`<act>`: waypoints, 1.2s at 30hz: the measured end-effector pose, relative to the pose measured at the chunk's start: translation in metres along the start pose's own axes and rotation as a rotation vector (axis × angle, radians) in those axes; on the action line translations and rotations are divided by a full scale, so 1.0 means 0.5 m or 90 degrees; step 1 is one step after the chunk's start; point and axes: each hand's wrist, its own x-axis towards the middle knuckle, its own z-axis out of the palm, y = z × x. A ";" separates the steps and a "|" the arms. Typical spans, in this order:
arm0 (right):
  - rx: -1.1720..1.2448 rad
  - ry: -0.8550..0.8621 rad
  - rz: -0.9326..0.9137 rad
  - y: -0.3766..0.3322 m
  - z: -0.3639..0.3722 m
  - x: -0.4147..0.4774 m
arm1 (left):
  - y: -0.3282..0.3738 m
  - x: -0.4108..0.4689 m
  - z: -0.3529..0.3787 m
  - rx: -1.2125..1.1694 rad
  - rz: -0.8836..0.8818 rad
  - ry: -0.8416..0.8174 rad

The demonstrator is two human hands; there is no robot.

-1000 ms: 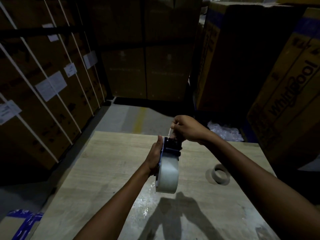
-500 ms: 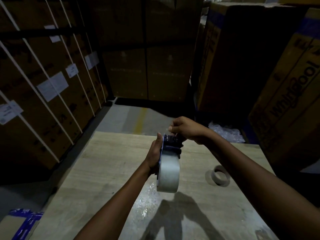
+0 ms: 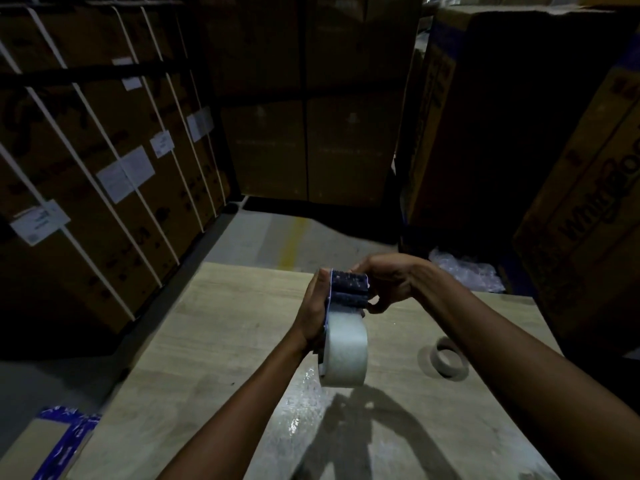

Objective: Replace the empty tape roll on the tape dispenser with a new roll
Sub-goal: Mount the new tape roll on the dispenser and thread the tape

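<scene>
A blue tape dispenser (image 3: 348,289) with a full pale tape roll (image 3: 344,351) mounted on it is held above the wooden table (image 3: 214,341). My left hand (image 3: 313,311) grips the dispenser's left side. My right hand (image 3: 384,284) is curled over the dispenser's top and right side, thumb underneath near the front end. The empty cardboard tape core (image 3: 448,356) lies on the table to the right, apart from both hands.
Stacked strapped cardboard boxes (image 3: 104,174) stand at the left and large cartons (image 3: 581,209) at the right. Crumpled clear plastic (image 3: 464,271) lies past the table's far right edge. A box with blue tape (image 3: 52,445) sits at the lower left on the floor.
My right hand has come down from pinching the tape end above the dispenser's front and now wraps over the dispenser's top and right side. The left hand keeps its hold.
</scene>
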 end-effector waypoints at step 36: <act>0.745 -0.208 -0.019 0.268 0.095 -0.004 | -0.017 0.013 0.074 0.207 0.234 0.315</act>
